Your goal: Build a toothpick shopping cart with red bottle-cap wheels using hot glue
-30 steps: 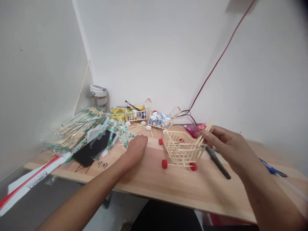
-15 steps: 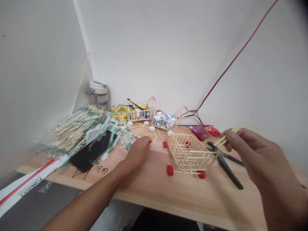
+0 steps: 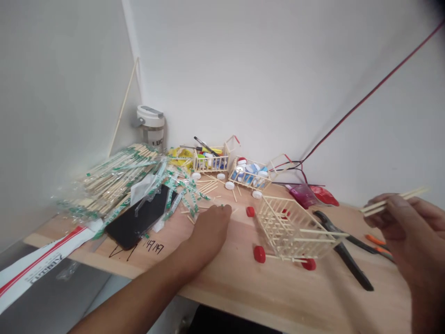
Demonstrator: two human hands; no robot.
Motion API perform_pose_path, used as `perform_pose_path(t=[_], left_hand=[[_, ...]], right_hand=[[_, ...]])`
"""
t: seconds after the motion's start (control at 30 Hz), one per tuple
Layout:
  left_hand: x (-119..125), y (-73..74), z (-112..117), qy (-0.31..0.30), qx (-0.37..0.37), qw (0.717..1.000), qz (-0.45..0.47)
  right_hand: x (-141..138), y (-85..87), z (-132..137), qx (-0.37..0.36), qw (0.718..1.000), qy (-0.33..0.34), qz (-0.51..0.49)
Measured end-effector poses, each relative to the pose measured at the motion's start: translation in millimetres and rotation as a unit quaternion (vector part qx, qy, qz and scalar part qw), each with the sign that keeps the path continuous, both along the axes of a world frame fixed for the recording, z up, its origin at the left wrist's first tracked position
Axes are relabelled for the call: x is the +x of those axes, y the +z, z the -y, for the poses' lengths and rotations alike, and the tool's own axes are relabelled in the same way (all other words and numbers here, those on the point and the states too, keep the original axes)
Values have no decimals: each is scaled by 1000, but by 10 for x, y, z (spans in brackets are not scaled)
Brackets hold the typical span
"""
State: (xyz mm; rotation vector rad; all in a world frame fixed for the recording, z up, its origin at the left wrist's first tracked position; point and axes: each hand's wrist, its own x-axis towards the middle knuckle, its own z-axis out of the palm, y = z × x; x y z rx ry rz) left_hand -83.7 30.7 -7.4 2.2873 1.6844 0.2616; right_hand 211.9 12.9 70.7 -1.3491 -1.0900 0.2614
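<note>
My right hand [image 3: 410,232], raised at the right, pinches a pair of thin wooden sticks [image 3: 410,194] between thumb and fingers. On the table below and left of it stands a small cart built of wooden sticks [image 3: 295,232], with red bottle-cap wheels [image 3: 259,254]. My left hand [image 3: 212,227] rests low over the table left of the cart, its fingers closed and pointing away from me. Whatever they hold, if anything, is hidden. A short stick [image 3: 235,212] shows just beyond those fingertips.
Black-handled pliers [image 3: 351,260] lie right of the cart, near an orange-handled tool [image 3: 375,240]. Two filled stick carts [image 3: 212,162] with white wheels stand behind. At left are a phone [image 3: 139,218], bagged chopsticks [image 3: 118,176], torn wrappers [image 3: 187,190] and a lidded cup [image 3: 152,127].
My right hand has moved right, away from the cart, carrying the sticks. The view has shifted, bringing the orange-handled tool into sight. My left hand stays low beside the cart.
</note>
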Motion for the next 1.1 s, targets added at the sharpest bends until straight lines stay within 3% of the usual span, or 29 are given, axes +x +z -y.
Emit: perform_pose_path(t=[0.23, 0.43, 0.8, 0.9, 1.0, 1.1], left_hand=[[16, 77, 34, -18, -22, 1000, 0], [9, 117, 56, -26, -44, 999, 0], [13, 56, 7, 6, -28, 1000, -11], [1, 18, -18, 31, -4, 999, 32], [-44, 29, -81, 46, 16, 989, 141], [-96, 144, -173, 23, -10, 948, 316]], right_hand=[[269, -293, -403, 26, 989, -48, -137], [257, -588, -533, 26, 988, -46, -148], [321, -668, -452, 12, 989, -31, -142], [337, -640, -414, 8, 988, -19, -150], [354, -614, -388, 10, 988, -12, -153], [369, -604, -372, 6, 987, -4, -158]])
